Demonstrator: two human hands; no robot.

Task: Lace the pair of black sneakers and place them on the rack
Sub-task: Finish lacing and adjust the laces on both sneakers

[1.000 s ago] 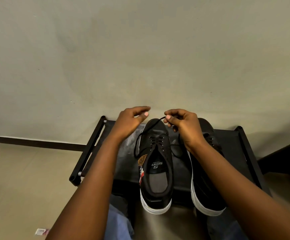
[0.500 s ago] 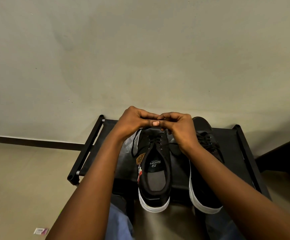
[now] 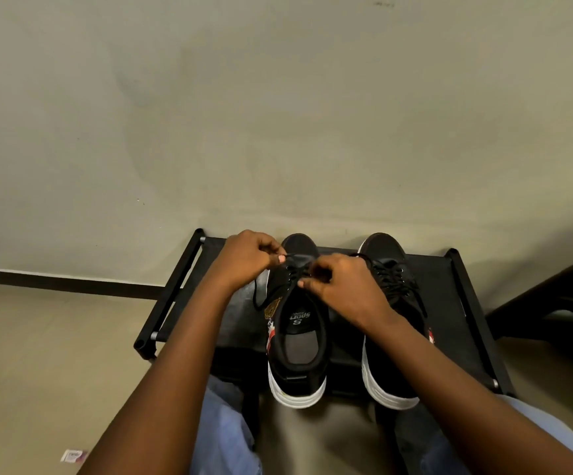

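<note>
Two black sneakers with white soles stand side by side on a low black rack point(image 3: 463, 303), toes toward the wall. The left sneaker point(image 3: 299, 347) has its black lace point(image 3: 259, 299) partly loose, one strand trailing down its left side. My left hand point(image 3: 245, 258) pinches the lace near the toe end of the eyelets. My right hand point(image 3: 343, 286) pinches the lace over the eyelets, fingers curled. The right sneaker point(image 3: 391, 265) shows laces crossed over its tongue, and my right forearm hides much of it.
A plain wall stands right behind the rack. Tiled floor spreads to the left, with a small wrapper point(image 3: 72, 455) lying on it. A dark piece of furniture point(image 3: 559, 303) sits at the right. My knees in blue jeans point(image 3: 227, 433) are just in front of the rack.
My hands, which met above the left sneaker's toe, have drawn slightly apart; the right hand has dropped lower onto the eyelets. The view has tilted, showing both toes.
</note>
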